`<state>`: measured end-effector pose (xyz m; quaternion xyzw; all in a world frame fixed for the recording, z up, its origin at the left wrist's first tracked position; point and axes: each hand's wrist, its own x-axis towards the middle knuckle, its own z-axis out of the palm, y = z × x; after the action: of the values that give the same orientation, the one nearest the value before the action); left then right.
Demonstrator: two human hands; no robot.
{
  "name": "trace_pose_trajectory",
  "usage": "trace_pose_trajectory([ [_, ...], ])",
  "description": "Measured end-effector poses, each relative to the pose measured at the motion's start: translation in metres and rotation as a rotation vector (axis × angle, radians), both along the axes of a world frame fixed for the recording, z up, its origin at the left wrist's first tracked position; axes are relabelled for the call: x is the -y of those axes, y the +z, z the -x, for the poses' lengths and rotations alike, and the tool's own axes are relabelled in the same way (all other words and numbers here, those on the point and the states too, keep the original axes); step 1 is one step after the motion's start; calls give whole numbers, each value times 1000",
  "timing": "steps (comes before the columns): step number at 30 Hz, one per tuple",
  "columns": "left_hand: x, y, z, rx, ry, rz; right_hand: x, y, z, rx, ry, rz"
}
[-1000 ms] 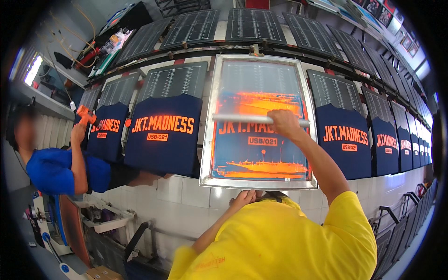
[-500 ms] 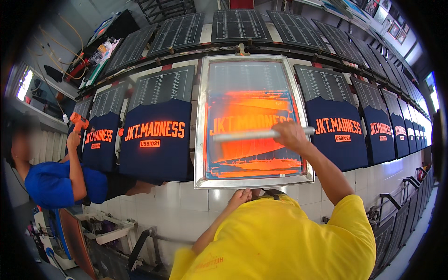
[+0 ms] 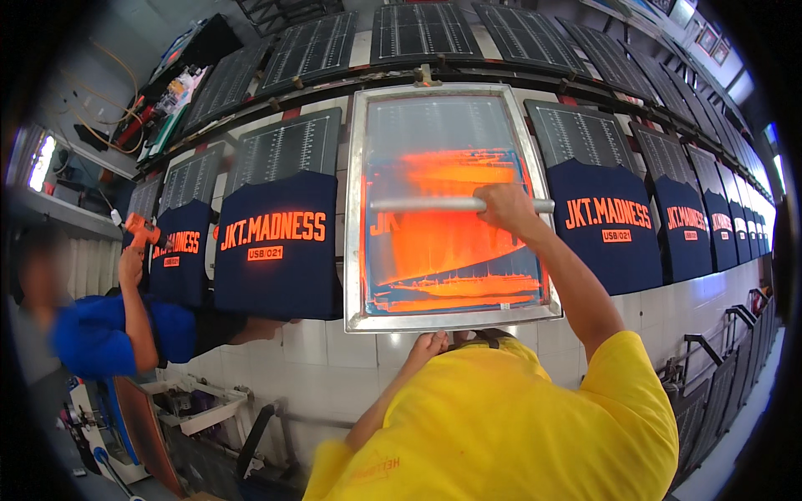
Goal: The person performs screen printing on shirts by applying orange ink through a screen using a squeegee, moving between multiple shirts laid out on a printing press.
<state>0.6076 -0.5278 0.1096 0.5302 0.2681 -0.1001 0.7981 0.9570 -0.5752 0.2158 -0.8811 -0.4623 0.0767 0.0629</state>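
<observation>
My right hand (image 3: 507, 209) is wrapped round the pale bar-shaped handle of a squeegee (image 3: 418, 203), which lies crosswise over a screen-printing frame (image 3: 354, 250). Bright orange ink (image 3: 451, 238) covers much of the mesh under and below the squeegee, with streaks toward the near end. At the frame's near edge, my left hand (image 3: 428, 344) has its fingers curled together. What those fingers hold, if anything, is hidden. Dark navy shirts with orange lettering lie on boards on both sides, one shirt (image 3: 280, 288) to the left and another shirt (image 3: 601, 259) to the right.
At the left, a co-worker in a blue shirt (image 3: 96, 334) holds an orange handheld tool (image 3: 142, 230) over a printed shirt. A second row of black boards (image 3: 426, 33) runs behind the frame. Dark racks (image 3: 718, 384) stand at the lower right.
My right hand has pushed the squeegee away from me, up the screen, and its bar lies more level. Orange ink now covers most of the lettering there. My left hand stays by the near edge.
</observation>
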Motion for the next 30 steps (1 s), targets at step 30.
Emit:
trace_pose_trajectory([
  [30, -22, 21, 20, 7, -319, -386, 144, -10, 145, 89, -108, -446],
])
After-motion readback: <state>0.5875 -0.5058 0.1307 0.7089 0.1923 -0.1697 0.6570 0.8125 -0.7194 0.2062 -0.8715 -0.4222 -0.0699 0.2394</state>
